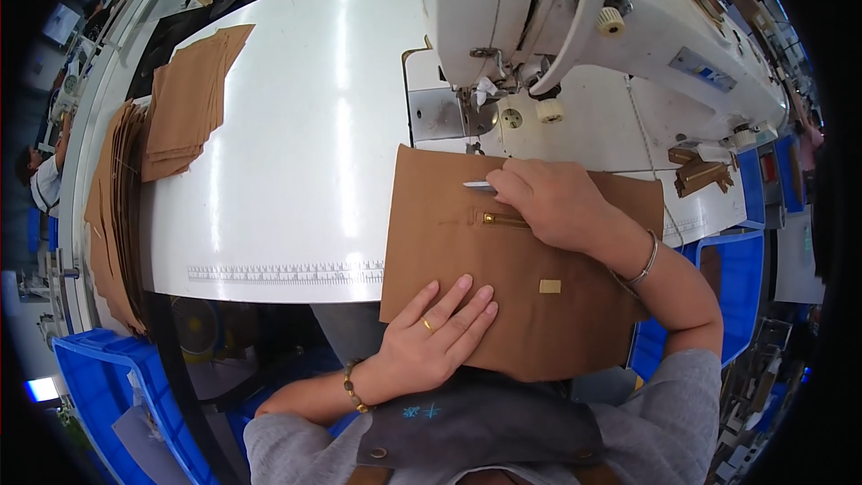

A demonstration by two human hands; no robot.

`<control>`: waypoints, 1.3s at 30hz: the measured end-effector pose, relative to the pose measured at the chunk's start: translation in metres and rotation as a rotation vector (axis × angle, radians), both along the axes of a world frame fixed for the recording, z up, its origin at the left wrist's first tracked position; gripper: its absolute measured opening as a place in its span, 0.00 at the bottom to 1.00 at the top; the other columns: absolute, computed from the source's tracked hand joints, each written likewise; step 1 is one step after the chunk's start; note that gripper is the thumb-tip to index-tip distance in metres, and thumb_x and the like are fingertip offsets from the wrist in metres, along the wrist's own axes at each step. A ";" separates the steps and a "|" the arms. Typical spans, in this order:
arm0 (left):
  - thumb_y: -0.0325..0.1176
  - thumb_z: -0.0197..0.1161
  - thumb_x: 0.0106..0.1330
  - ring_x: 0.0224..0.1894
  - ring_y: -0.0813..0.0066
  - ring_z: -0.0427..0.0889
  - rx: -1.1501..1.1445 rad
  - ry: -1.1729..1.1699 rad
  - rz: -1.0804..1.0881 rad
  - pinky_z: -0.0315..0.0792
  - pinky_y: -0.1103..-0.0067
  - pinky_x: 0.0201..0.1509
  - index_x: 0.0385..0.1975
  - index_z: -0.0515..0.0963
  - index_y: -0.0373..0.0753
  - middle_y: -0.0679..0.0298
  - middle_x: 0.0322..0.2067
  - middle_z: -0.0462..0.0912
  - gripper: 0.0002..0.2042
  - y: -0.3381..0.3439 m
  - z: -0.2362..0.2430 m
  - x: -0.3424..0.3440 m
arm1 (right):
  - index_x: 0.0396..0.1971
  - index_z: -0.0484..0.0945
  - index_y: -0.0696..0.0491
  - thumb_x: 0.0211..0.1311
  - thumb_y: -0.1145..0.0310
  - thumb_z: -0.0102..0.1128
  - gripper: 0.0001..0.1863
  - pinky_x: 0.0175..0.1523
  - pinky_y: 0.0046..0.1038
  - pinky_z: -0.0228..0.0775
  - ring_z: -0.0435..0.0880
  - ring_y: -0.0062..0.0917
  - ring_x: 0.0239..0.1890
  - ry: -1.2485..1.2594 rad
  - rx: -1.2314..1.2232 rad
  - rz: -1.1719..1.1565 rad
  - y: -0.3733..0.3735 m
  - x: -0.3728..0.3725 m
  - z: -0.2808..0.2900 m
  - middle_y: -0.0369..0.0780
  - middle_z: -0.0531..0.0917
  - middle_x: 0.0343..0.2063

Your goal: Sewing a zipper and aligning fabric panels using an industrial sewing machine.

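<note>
A brown fabric panel (467,305) lies at the front of the white table, its lower part over the table edge. Set into it is a short brass-toned zipper (492,218), with a small yellowish tag (549,286) lower down. My left hand (435,341) rests flat on the panel's lower left, fingers spread. Closed over the panel's upper part, my right hand (552,202) holds a small pointed metal blade (479,186); its handle is hidden in my fist. The blade tip points left, just above the zipper's end.
A white sewing machine (485,0) stands beyond the panel, its presser foot (474,148) near the top edge. Brown fabric pieces (193,108) are stacked left, beside a taller pile (117,216). Zipper pieces (700,171) lie right. Blue bins (108,359) flank the table.
</note>
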State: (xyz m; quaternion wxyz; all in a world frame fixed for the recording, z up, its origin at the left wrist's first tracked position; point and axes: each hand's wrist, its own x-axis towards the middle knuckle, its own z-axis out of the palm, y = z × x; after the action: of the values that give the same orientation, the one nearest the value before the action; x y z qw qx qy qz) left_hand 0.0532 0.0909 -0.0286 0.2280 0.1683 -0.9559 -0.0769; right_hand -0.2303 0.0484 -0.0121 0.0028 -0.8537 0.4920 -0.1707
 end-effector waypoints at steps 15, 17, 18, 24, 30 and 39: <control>0.30 0.61 0.65 0.65 0.62 0.82 -0.004 -0.011 0.002 0.67 0.64 0.73 0.52 0.88 0.43 0.63 0.56 0.88 0.17 0.007 -0.001 0.004 | 0.44 0.76 0.53 0.70 0.67 0.59 0.09 0.39 0.42 0.76 0.85 0.41 0.39 -0.054 0.039 -0.257 0.000 -0.039 0.017 0.41 0.83 0.37; 0.29 0.61 0.64 0.65 0.62 0.82 -0.002 0.012 -0.041 0.66 0.64 0.74 0.52 0.87 0.43 0.63 0.56 0.88 0.17 0.006 -0.002 0.004 | 0.46 0.78 0.53 0.68 0.68 0.61 0.10 0.41 0.41 0.76 0.84 0.42 0.40 0.001 0.037 -0.405 0.034 -0.072 0.028 0.41 0.83 0.38; 0.29 0.62 0.64 0.65 0.61 0.82 -0.006 -0.001 -0.026 0.66 0.64 0.74 0.53 0.87 0.43 0.62 0.56 0.88 0.18 0.005 -0.003 0.005 | 0.48 0.79 0.53 0.66 0.68 0.63 0.12 0.43 0.40 0.76 0.83 0.42 0.42 0.027 -0.009 -0.475 0.054 -0.090 0.033 0.42 0.83 0.40; 0.31 0.65 0.65 0.66 0.54 0.81 -0.038 -0.048 -0.039 0.67 0.58 0.72 0.53 0.86 0.40 0.59 0.56 0.88 0.17 0.002 -0.010 0.010 | 0.47 0.81 0.54 0.64 0.69 0.65 0.13 0.51 0.41 0.75 0.82 0.41 0.47 0.215 -0.111 -0.657 0.126 -0.162 0.029 0.42 0.83 0.43; 0.31 0.62 0.69 0.64 0.55 0.82 -0.103 -0.040 -0.011 0.66 0.58 0.73 0.52 0.87 0.42 0.61 0.55 0.89 0.14 0.006 -0.022 0.010 | 0.39 0.79 0.54 0.65 0.54 0.69 0.18 0.48 0.40 0.75 0.81 0.40 0.44 -0.196 0.003 -0.444 0.077 -0.098 0.001 0.41 0.81 0.37; 0.38 0.67 0.71 0.73 0.27 0.65 -0.257 0.029 0.066 0.55 0.39 0.76 0.69 0.67 0.35 0.39 0.70 0.70 0.29 -0.005 -0.043 0.018 | 0.34 0.80 0.52 0.65 0.54 0.69 0.15 0.36 0.39 0.76 0.85 0.40 0.32 -0.340 -0.156 -0.492 0.145 -0.084 0.030 0.38 0.83 0.29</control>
State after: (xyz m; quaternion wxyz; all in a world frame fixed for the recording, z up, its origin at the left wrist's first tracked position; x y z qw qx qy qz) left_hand 0.0717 0.0862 -0.0713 0.2641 0.1678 -0.9484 0.0511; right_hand -0.3146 0.1939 0.0180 -0.0220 -0.6660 0.6616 -0.3438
